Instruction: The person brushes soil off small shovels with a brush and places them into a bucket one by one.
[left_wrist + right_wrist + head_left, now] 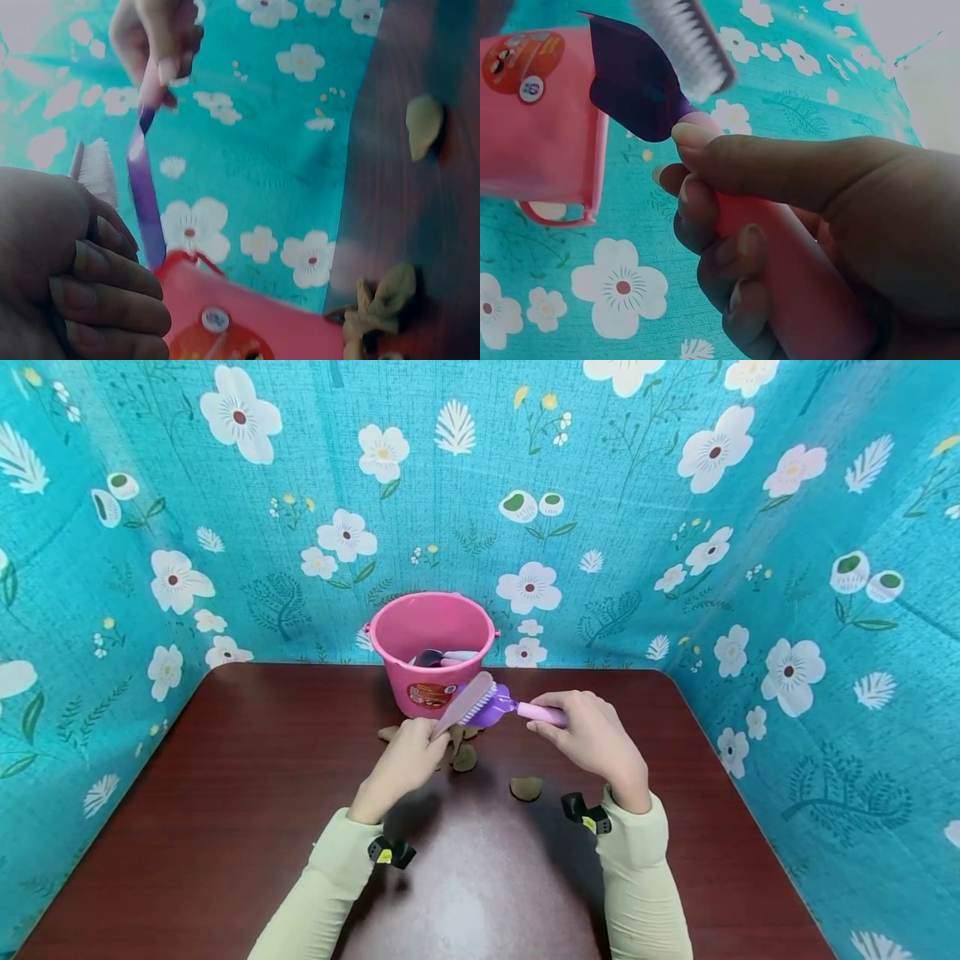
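My left hand grips a pink brush with white bristles, its head angled up and to the right. In my right hand is the pink handle of a small toy shovel with a purple blade. Fingers and thumb wrap round that handle. Brush bristles overlap the blade in the head view; whether they touch I cannot tell. Both tools are held up in front of a pink bucket, near its rim. The blade's upper face is partly hidden by the brush.
Several brown leaf-like pieces lie on the dark red table before the bucket. One separate piece lies farther right. Inside the bucket are a dark rounded thing and pale handles. A blue flowered cloth surrounds the table's back and sides.
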Demonstrator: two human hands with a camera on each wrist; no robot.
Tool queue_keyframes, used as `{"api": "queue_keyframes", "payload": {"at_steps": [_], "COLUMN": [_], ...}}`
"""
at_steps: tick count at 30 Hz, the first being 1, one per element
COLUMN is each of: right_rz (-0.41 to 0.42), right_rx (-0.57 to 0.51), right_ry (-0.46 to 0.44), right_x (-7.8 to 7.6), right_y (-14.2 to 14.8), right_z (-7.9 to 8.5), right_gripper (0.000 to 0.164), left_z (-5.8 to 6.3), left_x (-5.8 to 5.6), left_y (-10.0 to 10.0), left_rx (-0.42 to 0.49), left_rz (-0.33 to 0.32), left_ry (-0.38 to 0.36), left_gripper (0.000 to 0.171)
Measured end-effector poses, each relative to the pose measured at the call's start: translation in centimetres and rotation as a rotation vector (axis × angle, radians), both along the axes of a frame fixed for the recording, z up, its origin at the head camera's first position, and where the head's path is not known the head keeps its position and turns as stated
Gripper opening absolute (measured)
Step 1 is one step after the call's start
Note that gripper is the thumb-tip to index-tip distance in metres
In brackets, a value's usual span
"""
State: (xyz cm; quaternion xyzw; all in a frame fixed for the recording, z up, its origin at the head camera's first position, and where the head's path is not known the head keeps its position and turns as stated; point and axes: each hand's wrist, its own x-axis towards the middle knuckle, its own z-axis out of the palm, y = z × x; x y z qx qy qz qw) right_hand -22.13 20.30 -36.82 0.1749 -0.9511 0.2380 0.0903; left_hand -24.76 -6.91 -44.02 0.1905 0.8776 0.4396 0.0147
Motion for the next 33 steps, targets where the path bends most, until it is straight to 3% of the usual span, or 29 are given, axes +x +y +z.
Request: {"api": "queue_keyframes", "payload": {"at_steps": [3,8,19,25,27,33], "right_rz": [0.003,0.009,-0.007,-0.015,-0.011,0.006], "right_rx": [-0.001,0.022,0.021,-0.002,-0.008,-0.004], "right_ry": [-0.001,-0.006,0.009,0.017,0.009,0.004], "right_x": [0.0,0.2,0.6,0.4,0.4,0.2], "right_y": [-0.3,-0.1,0.8,1.1,1.1,0.4], "right_z": [-0.1,0.3,0.7,0.7,0.6,0.1], "right_gripper": [0.037,0.037,0.036,0.036,0.037,0.037], "left_z": [0.1,0.0,-1.7,-1.8,-1.6,-0.8], "left_x": [0.7,0.8,-1.2,-1.8,-1.8,-0.6], "left_y": [0.5,1.0,-0.7,-1.6,-1.6,-0.7], "left_rx": [-0.005,-0.048,-0.083,-0.107,-0.093,-0.030], "left_rz": [-0.010,0.015,0.063,0.115,0.106,-0.008], "left_ry": [0.007,0.020,-0.009,0.004,-0.007,0.000], "left_gripper": [0.031,0.032,0.025,0.028,0.028,0.027]}}
